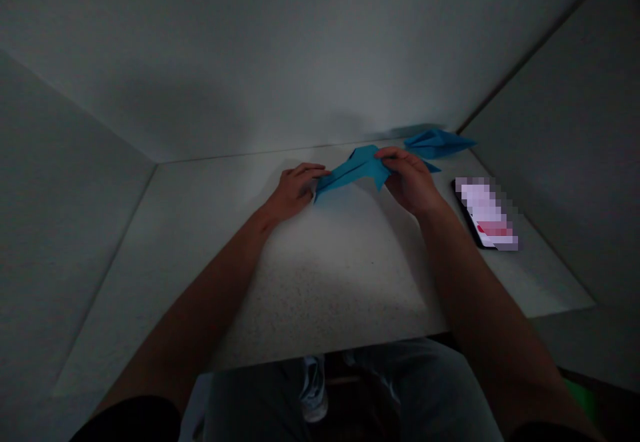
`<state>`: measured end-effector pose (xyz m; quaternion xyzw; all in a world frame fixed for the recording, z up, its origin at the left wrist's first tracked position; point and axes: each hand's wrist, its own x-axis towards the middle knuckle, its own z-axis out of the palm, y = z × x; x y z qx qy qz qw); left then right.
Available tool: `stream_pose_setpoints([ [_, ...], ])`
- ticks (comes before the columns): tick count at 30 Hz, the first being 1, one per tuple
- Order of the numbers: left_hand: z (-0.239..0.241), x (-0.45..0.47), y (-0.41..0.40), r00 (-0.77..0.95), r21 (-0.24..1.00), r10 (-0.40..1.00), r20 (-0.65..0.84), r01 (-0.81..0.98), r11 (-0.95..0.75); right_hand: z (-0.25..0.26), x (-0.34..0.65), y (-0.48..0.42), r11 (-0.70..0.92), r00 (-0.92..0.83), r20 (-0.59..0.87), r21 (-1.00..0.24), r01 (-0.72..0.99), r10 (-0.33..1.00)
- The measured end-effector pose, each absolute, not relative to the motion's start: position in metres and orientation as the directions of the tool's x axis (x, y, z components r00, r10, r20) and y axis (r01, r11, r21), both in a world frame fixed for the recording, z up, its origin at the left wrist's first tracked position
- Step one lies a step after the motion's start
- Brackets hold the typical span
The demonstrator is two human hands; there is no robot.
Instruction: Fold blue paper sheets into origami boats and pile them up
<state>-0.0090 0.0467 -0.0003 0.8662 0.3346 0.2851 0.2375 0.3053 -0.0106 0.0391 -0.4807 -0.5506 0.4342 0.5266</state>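
Observation:
A folded blue paper shape (354, 169) lies on the white table (320, 275) between my hands. My left hand (295, 191) pinches its pointed left end, fingers closed on the paper. My right hand (410, 179) grips the shape's right, wider part, fingers curled over the top edge. A second folded blue paper shape (436, 143) rests farther back on the right, untouched.
A phone (484, 213) with a lit screen lies flat to the right of my right hand. White partition walls (75, 182) enclose the table on the left, back and right. The table's near edge is just above my lap.

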Motion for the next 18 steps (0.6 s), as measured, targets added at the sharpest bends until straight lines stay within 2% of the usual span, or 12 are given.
stream_pose_setpoints([
  [4,-0.001,-0.006,0.043,0.592,0.592,0.740,0.320,0.485,-0.644,0.046,0.298,-0.017,0.158,-0.007,0.158,-0.987,0.006,0.987],
  [7,-0.003,-0.005,0.046,0.536,0.654,0.780,0.323,0.469,-0.593,0.048,0.297,-0.020,0.177,0.009,0.176,-0.984,-0.016,0.984],
  [11,-0.006,-0.007,0.052,0.394,0.795,0.850,0.349,0.356,-0.491,0.042,0.300,-0.016,0.186,-0.001,0.187,-0.982,-0.035,0.982],
  [14,-0.010,-0.007,0.056,0.295,0.848,0.884,0.364,0.288,-0.445,0.035,0.302,-0.009,0.196,0.015,0.196,-0.977,-0.078,0.981],
  [18,-0.017,-0.005,0.063,0.197,0.908,0.907,0.372,0.124,-0.400,0.029,0.303,-0.002,0.215,0.115,0.211,-0.976,-0.027,0.971],
])
